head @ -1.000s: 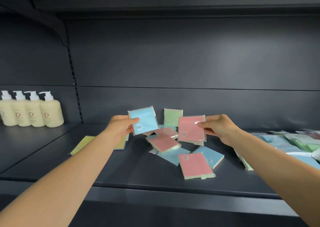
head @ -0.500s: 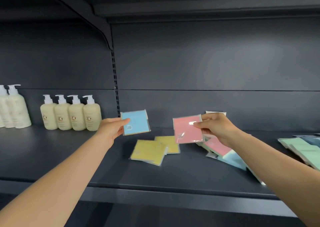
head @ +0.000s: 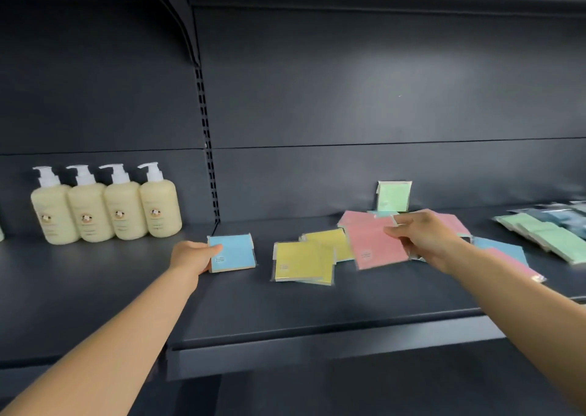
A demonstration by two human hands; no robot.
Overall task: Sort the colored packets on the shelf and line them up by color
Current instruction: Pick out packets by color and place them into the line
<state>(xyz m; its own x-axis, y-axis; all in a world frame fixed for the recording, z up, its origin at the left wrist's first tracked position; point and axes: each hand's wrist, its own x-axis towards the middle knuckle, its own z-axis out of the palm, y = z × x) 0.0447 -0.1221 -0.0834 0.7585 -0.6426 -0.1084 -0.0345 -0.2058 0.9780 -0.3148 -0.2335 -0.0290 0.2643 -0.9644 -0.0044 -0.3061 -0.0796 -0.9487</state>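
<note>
Dark grey metal shelving fills our view, its shelf [head: 285,314] matte and flat below a slotted upright. Our left hand [head: 190,257] holds a blue packet [head: 233,257] by its left edge, thumb on the face, the square standing nearly upright with its lower edge at the shelf and its face toward us. Our right hand [head: 425,241] pinches a pink packet [head: 375,244] at its right edge; the packet tilts, top leaning left, printed mark low on its face. Half a second ago both packets were held higher in the air; now the blue one has come down to the shelf left of the yellow packets [head: 304,261], and the pink one has dropped closer to the pile. Those two yellow squares lie flat and overlapping, glossy in clear wrap. Behind the right hand more pink packets [head: 352,217] lie flat, and a green packet [head: 394,196] leans upright against the back panel. Mint-green packets [head: 548,238] fan out at far right. Four cream pump bottles [head: 104,209] stand in a row at left.
</note>
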